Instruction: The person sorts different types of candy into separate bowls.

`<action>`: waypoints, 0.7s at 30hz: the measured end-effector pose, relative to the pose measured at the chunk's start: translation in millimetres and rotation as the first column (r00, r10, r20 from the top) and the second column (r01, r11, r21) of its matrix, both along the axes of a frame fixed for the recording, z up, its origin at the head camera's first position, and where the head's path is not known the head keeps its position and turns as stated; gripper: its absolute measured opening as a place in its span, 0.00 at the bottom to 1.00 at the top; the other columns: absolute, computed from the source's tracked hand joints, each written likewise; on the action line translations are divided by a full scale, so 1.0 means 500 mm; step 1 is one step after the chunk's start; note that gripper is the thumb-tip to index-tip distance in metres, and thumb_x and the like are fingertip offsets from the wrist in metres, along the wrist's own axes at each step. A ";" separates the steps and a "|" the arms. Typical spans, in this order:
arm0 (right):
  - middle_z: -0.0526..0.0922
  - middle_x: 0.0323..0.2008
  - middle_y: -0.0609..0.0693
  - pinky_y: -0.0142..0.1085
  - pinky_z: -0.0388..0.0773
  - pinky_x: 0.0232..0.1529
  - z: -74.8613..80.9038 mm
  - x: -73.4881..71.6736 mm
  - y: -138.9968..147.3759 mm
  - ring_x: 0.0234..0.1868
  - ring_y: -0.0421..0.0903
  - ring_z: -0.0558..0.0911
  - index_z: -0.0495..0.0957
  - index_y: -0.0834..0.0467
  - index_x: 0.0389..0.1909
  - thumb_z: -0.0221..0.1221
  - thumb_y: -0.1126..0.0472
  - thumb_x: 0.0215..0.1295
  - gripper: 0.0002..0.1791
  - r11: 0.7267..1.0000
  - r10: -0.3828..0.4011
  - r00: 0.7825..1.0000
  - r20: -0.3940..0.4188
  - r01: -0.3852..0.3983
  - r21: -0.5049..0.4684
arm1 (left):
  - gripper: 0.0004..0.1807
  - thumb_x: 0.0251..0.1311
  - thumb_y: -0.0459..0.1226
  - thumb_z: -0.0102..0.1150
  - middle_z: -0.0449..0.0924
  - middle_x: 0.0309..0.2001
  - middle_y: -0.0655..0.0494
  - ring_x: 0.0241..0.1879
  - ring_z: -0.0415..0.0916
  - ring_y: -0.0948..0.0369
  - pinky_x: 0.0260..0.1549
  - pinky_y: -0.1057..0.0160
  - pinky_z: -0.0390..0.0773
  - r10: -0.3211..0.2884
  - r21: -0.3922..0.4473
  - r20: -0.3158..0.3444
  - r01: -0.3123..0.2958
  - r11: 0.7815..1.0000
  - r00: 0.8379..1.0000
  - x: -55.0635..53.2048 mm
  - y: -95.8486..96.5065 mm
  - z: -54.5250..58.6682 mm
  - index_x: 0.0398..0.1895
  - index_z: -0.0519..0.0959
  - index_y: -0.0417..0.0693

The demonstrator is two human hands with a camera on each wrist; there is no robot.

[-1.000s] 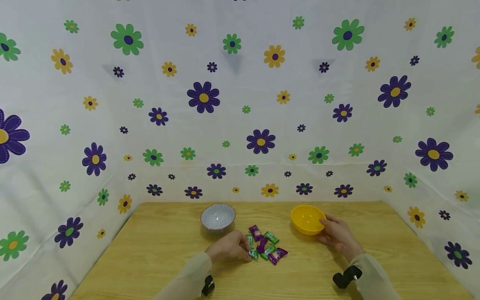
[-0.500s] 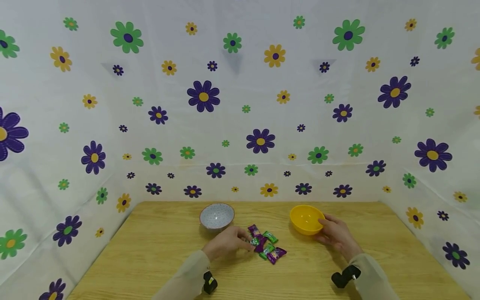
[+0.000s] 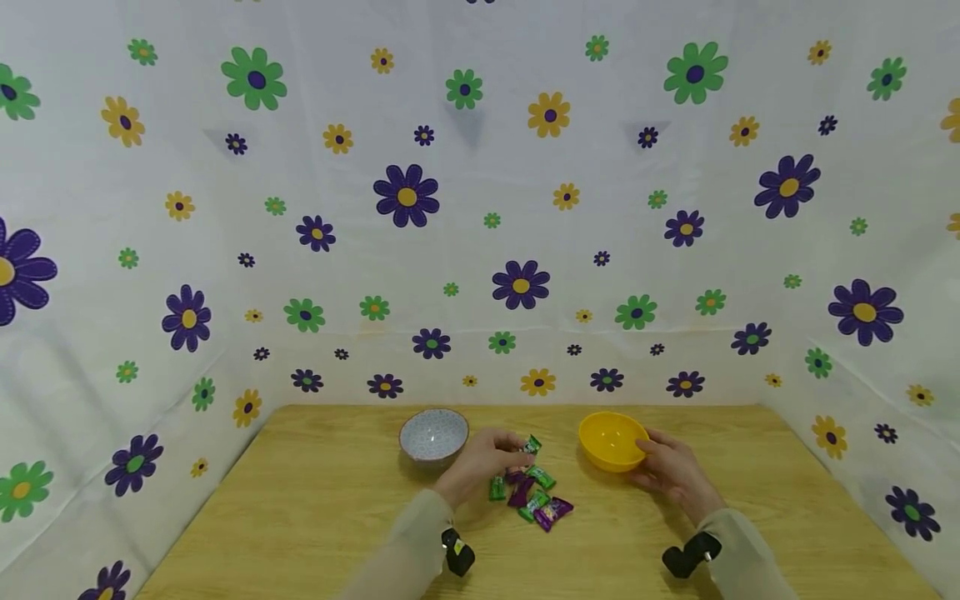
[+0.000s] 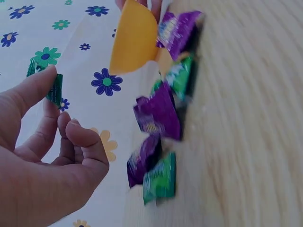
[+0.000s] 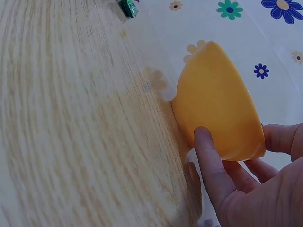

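My left hand (image 3: 483, 462) pinches a small green-wrapped candy (image 3: 532, 445) between thumb and fingers, raised off the table. In the left wrist view this candy (image 4: 55, 90) sticks out past the thumb tip. Below and beside that hand lies a loose pile of wrapped candies, among them a purple candy (image 3: 553, 513) and a green candy (image 3: 497, 487); the hand partly covers the pile. My right hand (image 3: 678, 473) holds a yellow bowl (image 3: 611, 442) by its right side, with digits on its outer wall and at the rim. The bowl appears to stand upright on the table, its visible inside bare.
A speckled grey-blue bowl (image 3: 433, 435) with a reddish rim stands behind and left of my left hand. Everything rests on a wooden table (image 3: 300, 508). A white flower-print cloth (image 3: 465, 250) rises behind and along both sides.
My left hand let go of a green candy at the pile's left, then moved up and right, now lifting another green candy. The right hand and yellow bowl have hardly moved.
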State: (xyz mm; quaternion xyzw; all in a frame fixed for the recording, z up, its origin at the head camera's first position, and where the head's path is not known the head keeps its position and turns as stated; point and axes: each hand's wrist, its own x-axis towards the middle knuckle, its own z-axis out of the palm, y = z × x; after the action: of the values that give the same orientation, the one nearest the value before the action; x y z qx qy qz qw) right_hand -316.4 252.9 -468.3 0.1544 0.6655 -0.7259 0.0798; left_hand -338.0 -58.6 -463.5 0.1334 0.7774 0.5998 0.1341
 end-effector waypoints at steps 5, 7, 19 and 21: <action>0.57 0.72 0.70 0.43 0.82 0.50 -0.002 0.000 0.001 0.53 0.52 0.79 0.48 0.59 0.77 0.49 0.58 0.75 0.35 1.000 -0.009 1.000 0.006 0.009 -0.002 | 0.12 0.58 0.42 0.69 0.82 0.39 0.55 0.33 0.72 0.58 0.31 0.63 0.74 0.088 0.064 0.037 -0.090 0.994 0.995 -0.014 0.053 0.005 0.40 0.81 0.46; 0.57 0.72 0.70 0.44 0.82 0.50 -0.004 -0.001 0.000 0.53 0.53 0.79 0.48 0.59 0.77 0.50 0.59 0.75 0.35 1.000 -0.009 1.000 0.005 0.009 -0.011 | 0.12 0.58 0.42 0.68 0.81 0.40 0.55 0.32 0.69 0.59 0.30 0.63 0.70 0.112 0.089 0.056 -0.116 0.989 0.992 -0.016 0.072 0.008 0.41 0.81 0.46; 0.58 0.71 0.70 0.43 0.82 0.48 -0.009 -0.002 0.001 0.44 0.46 0.82 0.48 0.59 0.77 0.51 0.59 0.74 0.35 1.000 -0.012 1.000 -0.007 0.012 -0.026 | 0.13 0.58 0.43 0.68 0.82 0.40 0.56 0.38 0.72 0.55 0.34 0.64 0.71 0.155 0.096 0.068 -0.161 0.982 0.986 -0.019 0.150 0.014 0.42 0.82 0.48; 0.58 0.71 0.71 0.43 0.82 0.49 -0.006 -0.001 0.001 0.44 0.46 0.82 0.48 0.59 0.77 0.50 0.59 0.75 0.35 0.999 -0.005 1.000 -0.009 0.004 -0.032 | 0.13 0.57 0.44 0.69 0.82 0.40 0.56 0.39 0.72 0.55 0.33 0.64 0.71 0.151 0.101 0.073 -0.158 0.982 0.986 -0.019 0.161 0.013 0.42 0.82 0.48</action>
State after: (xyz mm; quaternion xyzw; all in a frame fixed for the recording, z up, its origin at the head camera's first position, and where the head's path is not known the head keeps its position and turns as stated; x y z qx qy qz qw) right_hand -316.9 253.3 -471.4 0.1514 0.6537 -0.7374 0.0777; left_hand -347.6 22.1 -456.9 0.0602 0.7475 0.6531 0.1050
